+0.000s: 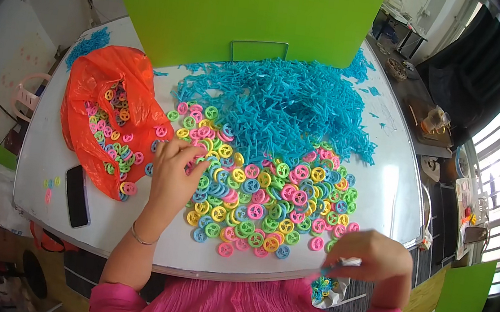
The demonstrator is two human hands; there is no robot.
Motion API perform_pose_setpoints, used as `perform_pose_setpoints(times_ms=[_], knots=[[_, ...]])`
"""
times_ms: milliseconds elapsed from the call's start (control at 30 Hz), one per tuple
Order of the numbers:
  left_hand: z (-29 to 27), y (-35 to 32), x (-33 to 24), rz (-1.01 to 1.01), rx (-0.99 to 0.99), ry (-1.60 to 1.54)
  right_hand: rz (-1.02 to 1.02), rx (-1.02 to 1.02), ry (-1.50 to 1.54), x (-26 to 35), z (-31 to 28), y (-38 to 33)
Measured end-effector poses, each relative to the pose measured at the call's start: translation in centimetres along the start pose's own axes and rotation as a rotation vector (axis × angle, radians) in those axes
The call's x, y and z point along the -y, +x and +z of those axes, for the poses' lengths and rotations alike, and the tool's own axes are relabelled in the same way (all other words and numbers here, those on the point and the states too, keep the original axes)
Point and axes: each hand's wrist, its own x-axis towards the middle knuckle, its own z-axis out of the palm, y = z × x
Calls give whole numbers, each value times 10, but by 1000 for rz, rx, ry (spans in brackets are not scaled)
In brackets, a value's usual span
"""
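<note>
A heap of small plastic wheels [266, 198] in pink, yellow, green and blue covers the middle of the white counter [45, 149], butting against a tangle of blue plastic sticks [287, 107] that runs back to a green board [243, 5]. The left hand [175, 168] rests on the heap's near-left edge, fingers bent over the wheels at their tips; whether they pinch one cannot be told. The right hand [371, 258] hovers at the counter's front edge, just right of the heap, closed around a thin blue stick [336, 264], with a small bag of blue pieces [326, 288] below it, off the counter. An orange plastic bag [102, 113] holding more wheels lies open just left of the left hand, and a dark phone [77, 195] sits nearer the front-left corner beside a few stray wheels [50, 184]. The wheels nearest the front edge look at risk: a sweep of either wrist could push them off into the lap, and a careless rake through the heap could snag the sticks and drag them in.
</note>
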Motion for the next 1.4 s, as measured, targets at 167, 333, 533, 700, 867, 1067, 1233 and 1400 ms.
perform_pose_setpoints(times_ms=[167,333,533,700,867,1067,1233,1400], knots=[[4,0,-10,-40,88,-51,164,279,-45,-3,15,-48],[9,-3,-10,33,156,37,116,141,-16,-3,8,-23],[12,-8,-16,64,208,6,-143,-526,-624,-32,20,96],[20,-15,-17,129,214,35,-105,-626,-909,-71,33,168],[14,-12,-17,68,244,-78,13,-591,-809,-69,25,183],[15,-10,-17,39,233,-185,24,-657,-191,-62,16,156],[16,-10,-23,-24,284,-259,258,-591,621,-55,13,133],[13,-9,-40,26,214,-352,246,-541,942,-59,24,125]])
